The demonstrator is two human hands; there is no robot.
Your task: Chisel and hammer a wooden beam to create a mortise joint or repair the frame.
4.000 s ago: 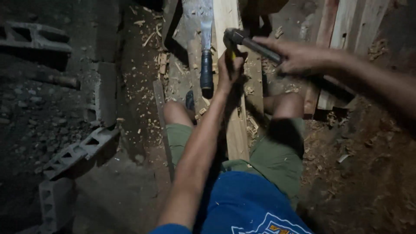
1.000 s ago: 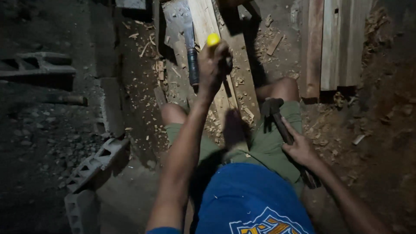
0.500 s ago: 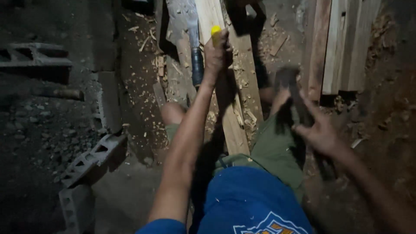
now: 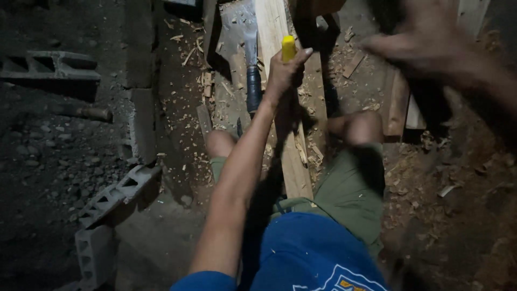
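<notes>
My left hand [image 4: 283,73] grips a yellow-handled chisel [image 4: 288,47] held upright against a long pale wooden plank [image 4: 293,161]. The plank runs between my knees, and I sit over it in green shorts. My right hand [image 4: 431,46] is raised high at the top right, blurred by motion. A dark hammer [image 4: 431,105] shows only as a smear below it. A flat-bladed tool with a dark handle [image 4: 252,81] lies on the ground just left of the plank.
Wood chips and shavings [image 4: 188,108] cover the dirt around the plank. Hollow concrete blocks lie at the left [image 4: 48,64], [image 4: 116,188] and the lower left [image 4: 91,253]. More boards [image 4: 398,102] lie at the upper right beside my right knee.
My right hand has swung the hammer up from beside my right thigh to high at the upper right. My left hand has kept the chisel on the plank.
</notes>
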